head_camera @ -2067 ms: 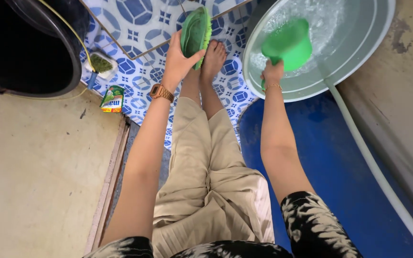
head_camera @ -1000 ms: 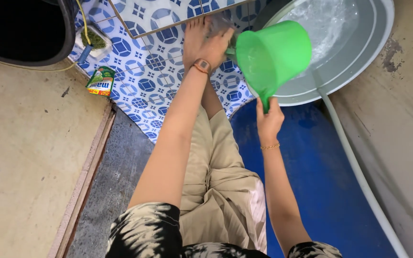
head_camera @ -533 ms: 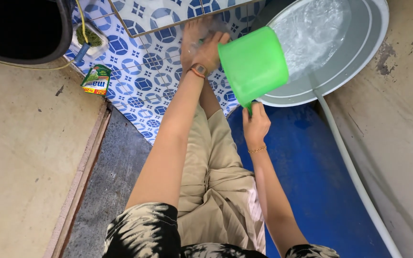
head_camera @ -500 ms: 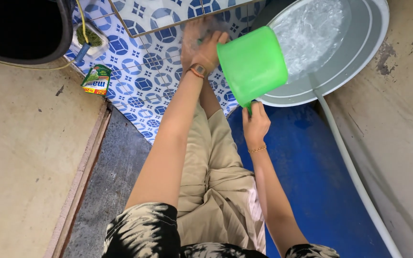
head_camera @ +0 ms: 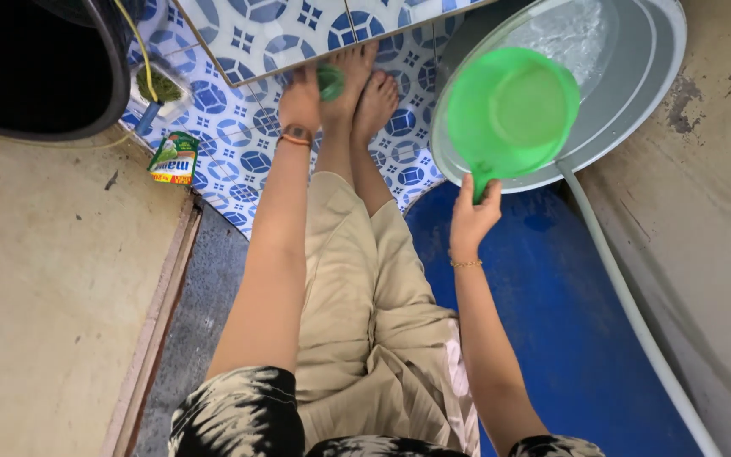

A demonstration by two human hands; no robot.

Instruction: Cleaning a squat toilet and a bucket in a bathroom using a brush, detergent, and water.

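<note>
Tipped upright since before, green dipper (head_camera: 511, 114) sits in right hand's (head_camera: 472, 222) closed grip; left hand (head_camera: 302, 97) clasps green scrubber (head_camera: 330, 82).

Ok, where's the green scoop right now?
In the head view, upper right: the green scoop is held by its handle in the right hand, tilted over the metal basin of water.

The blue-patterned tiled floor (head_camera: 255, 135) carries a metal basin (head_camera: 653, 93), a small sachet (head_camera: 173, 158) and bare feet (head_camera: 365, 93).

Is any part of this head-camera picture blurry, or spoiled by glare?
Head view: the small green thing at the left hand is smeared; the green scoop in the right hand is sharp; daylight glints off water in the metal basin.
</note>
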